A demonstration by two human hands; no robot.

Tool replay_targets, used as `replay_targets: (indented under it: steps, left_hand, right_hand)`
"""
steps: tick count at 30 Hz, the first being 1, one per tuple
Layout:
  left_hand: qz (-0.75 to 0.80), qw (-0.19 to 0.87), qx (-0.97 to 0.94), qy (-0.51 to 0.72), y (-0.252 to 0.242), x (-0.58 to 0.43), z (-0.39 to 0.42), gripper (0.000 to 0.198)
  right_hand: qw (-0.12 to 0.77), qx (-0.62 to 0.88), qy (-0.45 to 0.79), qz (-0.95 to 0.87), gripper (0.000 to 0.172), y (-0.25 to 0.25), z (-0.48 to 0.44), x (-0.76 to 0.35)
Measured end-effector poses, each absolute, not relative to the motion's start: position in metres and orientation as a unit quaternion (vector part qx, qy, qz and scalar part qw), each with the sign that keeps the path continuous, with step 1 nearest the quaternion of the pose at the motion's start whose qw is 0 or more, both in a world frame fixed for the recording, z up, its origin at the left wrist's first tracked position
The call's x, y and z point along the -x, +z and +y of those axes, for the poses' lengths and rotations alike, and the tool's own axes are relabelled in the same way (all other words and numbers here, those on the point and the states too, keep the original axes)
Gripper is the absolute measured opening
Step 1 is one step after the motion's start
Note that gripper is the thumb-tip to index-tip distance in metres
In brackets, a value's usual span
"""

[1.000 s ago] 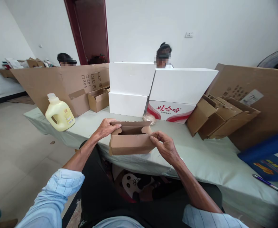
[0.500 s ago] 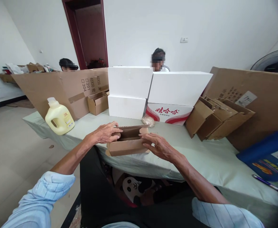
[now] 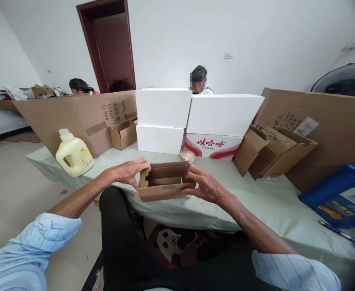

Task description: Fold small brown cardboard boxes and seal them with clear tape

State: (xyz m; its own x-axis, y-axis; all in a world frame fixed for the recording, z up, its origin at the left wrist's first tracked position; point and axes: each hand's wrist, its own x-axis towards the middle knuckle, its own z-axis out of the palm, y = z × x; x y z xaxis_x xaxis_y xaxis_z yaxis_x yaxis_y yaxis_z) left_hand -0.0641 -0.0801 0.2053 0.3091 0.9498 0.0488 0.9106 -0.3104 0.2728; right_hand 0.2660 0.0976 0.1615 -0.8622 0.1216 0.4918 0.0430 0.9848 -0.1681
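I counted one small box (image 3: 163, 186) in play, open at the top and resting at the near edge of the table (image 3: 256, 200), dead centre in front of me. My left hand (image 3: 129, 171) had its fingers curled over the box's left end wall, gripping it, and my right hand (image 3: 206, 186) pinched the right end wall between thumb and fingers. A loose flap stuck out under the box's lower left corner. From the box, at twelve o'clock stood three white boxes (image 3: 162, 107), with one red-lettered carton (image 3: 215, 145) under the right-hand one and one small clear bag (image 3: 188, 154) just in front. At ten o'clock I saw one yellow jug (image 3: 72, 155) near the table's left edge, and one open brown box (image 3: 123, 133) at eleven. At two o'clock lay a heap of brown cartons (image 3: 271, 151), whose number I could not tell. Two big cardboard sheets (image 3: 74, 117) walled the back, one at each side. One blue crate (image 3: 341, 194) sat at three o'clock, with one purple pen (image 3: 344, 235) nearer the front edge. Bare cloth lay open on both sides of the box, widest toward the crate. One person (image 3: 198, 72) sat behind the stack at twelve o'clock, another at ten.
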Motion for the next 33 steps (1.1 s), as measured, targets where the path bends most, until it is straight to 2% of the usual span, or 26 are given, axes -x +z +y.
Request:
replay_targets:
  steps: [5, 9, 11, 15, 17, 20, 22, 25, 26, 30, 33]
  left_hand:
    - [0.583, 0.078, -0.774, 0.236, 0.187, 0.076, -0.085, 0.041]
    - [0.592, 0.119, -0.721, 0.34, 0.166, 0.079, -0.089, 0.034]
    - [0.591, 0.148, -0.7, 0.372, 0.154, 0.078, -0.091, 0.042]
    - [0.596, 0.165, -0.669, 0.413, 0.13, 0.067, -0.096, 0.078]
    - [0.599, 0.159, -0.653, 0.435, 0.118, 0.06, -0.097, 0.089]
    - [0.605, 0.137, -0.624, 0.476, 0.107, 0.053, -0.096, 0.09]
    - [0.607, 0.116, -0.603, 0.505, 0.105, 0.052, -0.092, 0.088]
    - [0.604, 0.074, -0.575, 0.547, 0.11, 0.054, -0.081, 0.089]
    - [0.604, 0.057, -0.566, 0.558, 0.112, 0.054, -0.076, 0.09]
    - [0.62, -0.006, -0.517, 0.59, 0.124, 0.052, -0.059, 0.091]
    - [0.648, -0.039, -0.462, 0.604, 0.135, 0.052, -0.051, 0.091]
  right_hand:
    - [0.4, 0.099, 0.205, -0.888, 0.043, 0.137, 0.11, -0.28]
    - [0.479, 0.192, 0.285, -0.808, 0.048, 0.107, 0.113, -0.277]
    - [0.499, 0.224, 0.305, -0.78, 0.047, 0.096, 0.111, -0.273]
    - [0.526, 0.253, 0.321, -0.746, 0.041, 0.086, 0.105, -0.263]
    - [0.536, 0.261, 0.326, -0.734, 0.041, 0.084, 0.103, -0.259]
    - [0.553, 0.277, 0.336, -0.71, 0.046, 0.082, 0.103, -0.256]
    - [0.567, 0.285, 0.372, -0.678, 0.059, 0.082, 0.106, -0.255]
    - [0.56, 0.268, 0.451, -0.642, 0.086, 0.086, 0.11, -0.255]
    - [0.538, 0.26, 0.471, -0.649, 0.088, 0.087, 0.111, -0.256]
    - [0.41, 0.232, 0.53, -0.705, 0.063, 0.092, 0.105, -0.259]
    - [0.414, 0.222, 0.556, -0.685, 0.057, 0.097, 0.097, -0.261]
